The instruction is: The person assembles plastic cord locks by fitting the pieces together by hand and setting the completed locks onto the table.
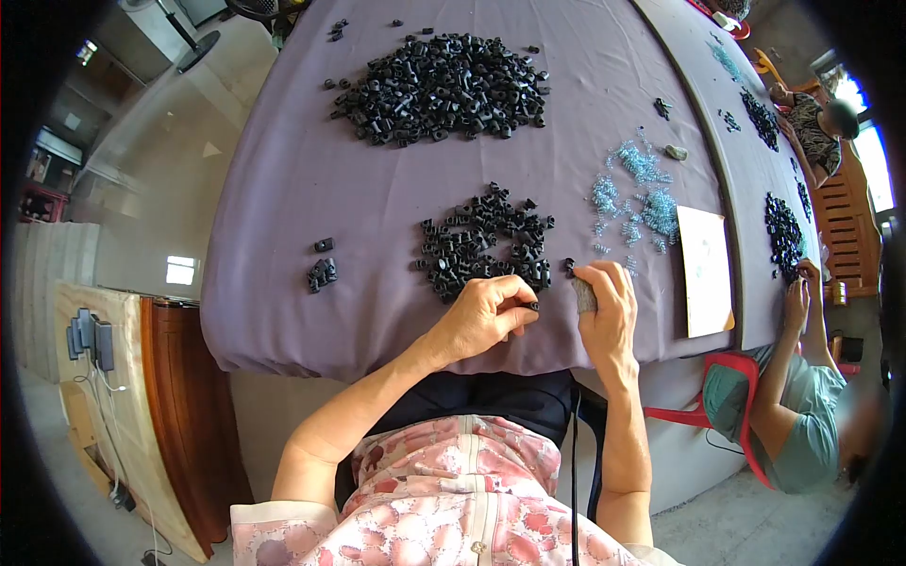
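Observation:
My left hand [486, 316] is closed, pinching a small black plastic piece [534, 306] between thumb and fingertips, just above the table's near edge. To its right, my right hand [612, 316] has curled fingers and a grey wrap [586, 296] on the thumb. Another small black plastic piece [569, 266] sits at its fingertips and seems to be held there. Just beyond the left hand spreads a pile of similar black pieces [481, 241]. Small bluish coil springs [659, 212] lie in loose heaps beyond my right hand.
A larger black heap [444, 90] lies farther back on the purple-grey tablecloth [283, 189]. A few pieces [322, 274] are grouped at left. A pale board [705, 272] and a greenish stone-like lump [676, 152] lie at right. Two other people sit along the right side.

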### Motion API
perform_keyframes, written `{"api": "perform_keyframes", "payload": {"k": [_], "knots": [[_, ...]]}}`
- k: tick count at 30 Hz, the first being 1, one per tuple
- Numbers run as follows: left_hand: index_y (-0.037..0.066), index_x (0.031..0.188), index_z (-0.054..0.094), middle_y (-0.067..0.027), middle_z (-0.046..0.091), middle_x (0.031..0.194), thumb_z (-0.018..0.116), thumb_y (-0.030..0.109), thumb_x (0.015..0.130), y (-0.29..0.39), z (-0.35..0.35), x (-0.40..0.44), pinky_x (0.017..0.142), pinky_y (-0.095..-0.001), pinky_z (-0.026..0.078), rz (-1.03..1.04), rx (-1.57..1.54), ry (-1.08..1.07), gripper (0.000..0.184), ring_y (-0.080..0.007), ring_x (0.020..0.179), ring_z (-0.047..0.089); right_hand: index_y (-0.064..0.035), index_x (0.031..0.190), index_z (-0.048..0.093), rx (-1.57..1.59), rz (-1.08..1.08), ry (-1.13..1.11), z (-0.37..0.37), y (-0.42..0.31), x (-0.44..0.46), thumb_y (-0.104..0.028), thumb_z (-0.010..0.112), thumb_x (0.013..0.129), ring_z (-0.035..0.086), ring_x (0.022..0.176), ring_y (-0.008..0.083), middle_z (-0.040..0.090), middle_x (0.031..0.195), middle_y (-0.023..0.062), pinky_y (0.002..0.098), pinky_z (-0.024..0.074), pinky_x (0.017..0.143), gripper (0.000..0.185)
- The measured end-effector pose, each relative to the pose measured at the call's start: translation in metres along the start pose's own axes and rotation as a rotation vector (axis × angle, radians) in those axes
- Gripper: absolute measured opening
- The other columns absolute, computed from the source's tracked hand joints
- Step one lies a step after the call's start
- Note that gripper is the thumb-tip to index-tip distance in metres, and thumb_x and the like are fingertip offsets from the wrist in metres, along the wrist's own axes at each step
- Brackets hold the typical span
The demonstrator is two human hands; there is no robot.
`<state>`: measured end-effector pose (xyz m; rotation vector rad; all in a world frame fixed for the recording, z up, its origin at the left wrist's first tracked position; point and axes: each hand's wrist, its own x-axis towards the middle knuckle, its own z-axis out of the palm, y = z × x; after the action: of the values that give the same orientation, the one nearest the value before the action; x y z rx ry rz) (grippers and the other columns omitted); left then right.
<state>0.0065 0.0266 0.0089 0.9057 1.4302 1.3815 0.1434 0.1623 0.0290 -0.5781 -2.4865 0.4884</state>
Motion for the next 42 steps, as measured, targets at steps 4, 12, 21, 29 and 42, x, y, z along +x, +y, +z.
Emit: {"api": "perform_keyframes", "payload": {"k": [4,12,21,29,42], "knots": [[0.003,0.087,0.059,-0.0018,0.06,0.07,0.062,0.002,0.08,-0.006,0.001,0.0,0.049,-0.0201,0.044,0.013,-0.019,0.006,0.008,-0.0066,0.059,0.058,-0.0037,0.092,0.06,-0.114,-0.039,-0.036,0.008,0.005,0.016,0.007,0.054,0.06,0.047,0.081,0.0304,0.054,0.088,0.0107,0.0383,0.0399,0.072,0.034],[0.003,0.089,0.06,-0.0005,0.06,0.068,0.062,0.004,0.081,-0.004,0.001,-0.001,0.048,-0.0194,0.044,0.026,-0.039,0.039,0.009,-0.006,0.058,0.057,-0.0031,0.09,0.061,-0.147,0.02,-0.151,0.013,0.009,0.025,0.006,0.055,0.062,0.047,0.081,0.0302,0.053,0.084,0.011,0.0393,0.0385,0.073,0.03],[0.003,0.1,0.064,-0.0003,0.06,0.071,0.06,0.004,0.083,-0.005,-0.001,-0.002,0.047,-0.0184,0.042,0.01,-0.103,0.046,0.018,-0.005,0.057,0.055,-0.0008,0.087,0.058,0.174,0.108,0.008,0.007,-0.006,0.02,0.013,0.051,0.063,0.055,0.075,0.0263,0.057,0.079,0.009,0.0332,0.045,0.067,0.029],[0.003,0.104,0.062,0.0,0.059,0.072,0.054,0.005,0.087,-0.008,-0.003,0.001,0.046,-0.018,0.041,0.058,-0.126,0.078,0.019,-0.0045,0.055,0.052,0.0003,0.097,0.06,1.007,0.602,-0.133,0.017,-0.018,-0.017,0.007,0.051,0.082,0.058,0.066,0.0081,0.061,0.08,0.0037,0.0214,0.0488,0.062,0.019],[0.004,0.099,0.058,0.0001,0.061,0.077,0.055,0.009,0.088,-0.009,-0.004,0.0,0.051,-0.0187,0.041,0.067,-0.095,0.014,0.012,-0.0041,0.058,0.05,0.0,0.092,0.057,1.124,0.636,-0.149,0.024,-0.021,-0.023,-0.002,0.056,0.085,0.055,0.065,0.0077,0.061,0.078,0.0043,0.0219,0.0478,0.06,0.008]]}}
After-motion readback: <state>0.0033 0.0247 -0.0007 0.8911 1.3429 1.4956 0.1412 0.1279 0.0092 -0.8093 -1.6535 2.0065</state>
